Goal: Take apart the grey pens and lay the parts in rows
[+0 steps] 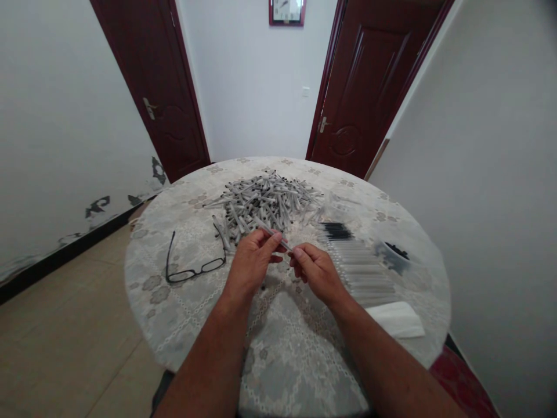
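aslant, slim tube [264, 226], far end leftward

Numerals mark the clock [287, 11] at the frame's top centre — too small and blurred to read surely.

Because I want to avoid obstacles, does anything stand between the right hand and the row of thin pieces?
Nothing visible does: the row of thin pieces lies beside the right hand. The glasses lie left of the left hand.
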{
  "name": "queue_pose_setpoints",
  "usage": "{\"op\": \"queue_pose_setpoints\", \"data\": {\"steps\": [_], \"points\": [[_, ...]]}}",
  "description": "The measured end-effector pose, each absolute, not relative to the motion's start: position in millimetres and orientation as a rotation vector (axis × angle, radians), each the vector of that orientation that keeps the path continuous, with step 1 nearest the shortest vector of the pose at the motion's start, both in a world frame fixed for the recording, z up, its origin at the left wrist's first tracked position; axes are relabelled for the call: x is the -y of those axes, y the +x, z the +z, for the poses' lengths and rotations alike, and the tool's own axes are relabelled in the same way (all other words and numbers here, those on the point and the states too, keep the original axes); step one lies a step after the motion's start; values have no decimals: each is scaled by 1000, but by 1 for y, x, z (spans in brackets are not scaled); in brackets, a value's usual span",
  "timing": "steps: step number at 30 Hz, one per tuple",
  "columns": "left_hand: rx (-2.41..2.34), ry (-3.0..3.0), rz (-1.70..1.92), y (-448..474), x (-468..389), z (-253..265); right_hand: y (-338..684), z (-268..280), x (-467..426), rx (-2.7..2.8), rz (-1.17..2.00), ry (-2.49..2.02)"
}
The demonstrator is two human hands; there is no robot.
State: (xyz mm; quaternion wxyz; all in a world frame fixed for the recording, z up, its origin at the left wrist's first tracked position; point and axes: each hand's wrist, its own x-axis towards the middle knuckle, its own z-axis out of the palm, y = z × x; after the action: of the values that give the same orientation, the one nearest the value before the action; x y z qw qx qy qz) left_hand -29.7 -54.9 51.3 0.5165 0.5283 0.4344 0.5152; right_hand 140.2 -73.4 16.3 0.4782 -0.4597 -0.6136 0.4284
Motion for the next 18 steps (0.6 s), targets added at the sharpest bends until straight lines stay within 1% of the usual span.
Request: {"op": "queue_pose_setpoints", "data": {"steps": [3,8,10,14,16,18], "points": [[-1050,1353,1170,-31,56,53,143,13,73,1507,1096,-1094],[-1082,1679,975,-31,59,55,150,15,67,1349,937,-1113],[-1013,1765,886,-30,61,55,153,16,64,1259,975,-1080],[-881,1732,765,-28,63,55,154,17,61,1152,1052,-1032],[-917,1693,776,-28,62,54,154,18,60,1067,1135,-998],[-1005,1608,874,-30,59,53,153,17,58,977,1235,-962]]}}
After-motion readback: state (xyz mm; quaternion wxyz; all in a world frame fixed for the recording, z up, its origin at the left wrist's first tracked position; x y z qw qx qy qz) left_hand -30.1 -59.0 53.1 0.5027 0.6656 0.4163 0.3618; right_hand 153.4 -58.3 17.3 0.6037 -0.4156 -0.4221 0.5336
